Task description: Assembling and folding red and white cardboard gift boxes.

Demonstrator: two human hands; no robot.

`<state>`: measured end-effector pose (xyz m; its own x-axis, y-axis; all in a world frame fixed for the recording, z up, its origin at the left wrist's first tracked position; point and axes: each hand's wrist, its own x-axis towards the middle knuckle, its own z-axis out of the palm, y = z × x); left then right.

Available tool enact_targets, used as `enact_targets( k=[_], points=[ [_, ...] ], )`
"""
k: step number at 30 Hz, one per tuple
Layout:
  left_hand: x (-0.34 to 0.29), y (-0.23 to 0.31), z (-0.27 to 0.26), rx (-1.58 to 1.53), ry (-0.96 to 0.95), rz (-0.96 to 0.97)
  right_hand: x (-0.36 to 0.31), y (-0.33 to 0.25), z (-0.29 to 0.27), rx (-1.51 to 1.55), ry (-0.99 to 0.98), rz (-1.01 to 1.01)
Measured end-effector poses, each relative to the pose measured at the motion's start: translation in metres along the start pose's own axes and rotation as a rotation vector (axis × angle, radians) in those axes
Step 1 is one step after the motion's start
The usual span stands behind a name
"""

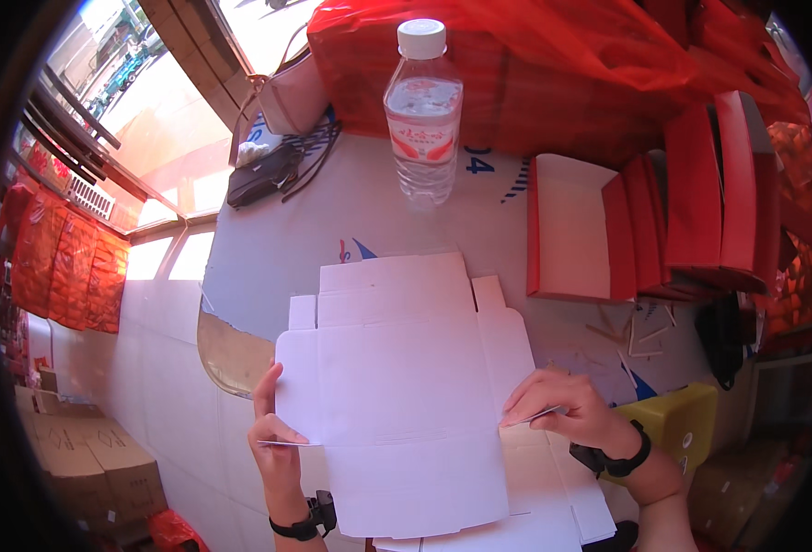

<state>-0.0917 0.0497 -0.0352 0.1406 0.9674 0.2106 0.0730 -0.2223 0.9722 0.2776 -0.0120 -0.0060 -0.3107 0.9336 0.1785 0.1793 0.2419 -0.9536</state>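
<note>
A flat white cardboard box blank point(397, 377) with creases and side flaps lies in front of me, its near part reaching past the table edge. My left hand point(277, 432) grips its left side, with the thumb on a small flap and a finger raised along the edge. At the right side, my right hand point(562, 405) pinches another small flap, which is bent up. More white cardboard blanks point(553, 488) lie beneath, toward my lap. Both wrists wear black bands.
A water bottle point(424, 120) stands on the table point(268, 230) at the back. Folded red boxes point(581, 230) are grouped at the right, near small loose strips point(640, 340). Behind are red plastic wrapping point(516, 83) and a pink handbag point(291, 97). A yellow stool point(673, 423) stands right; cartons point(93, 460) sit lower left.
</note>
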Motion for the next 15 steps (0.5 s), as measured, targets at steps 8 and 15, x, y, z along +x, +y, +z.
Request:
enact_targets(
  k=[8, 15],
  points=[
    [0.020, 0.004, 0.015, -0.662, 0.076, -0.025, -0.005, 0.003, 0.011, 0.104, -0.090, 0.103],
    [0.038, 0.028, 0.033, -0.535, 0.124, -0.372, -0.014, 0.004, 0.013, 0.078, -0.094, 0.143]
  ],
)
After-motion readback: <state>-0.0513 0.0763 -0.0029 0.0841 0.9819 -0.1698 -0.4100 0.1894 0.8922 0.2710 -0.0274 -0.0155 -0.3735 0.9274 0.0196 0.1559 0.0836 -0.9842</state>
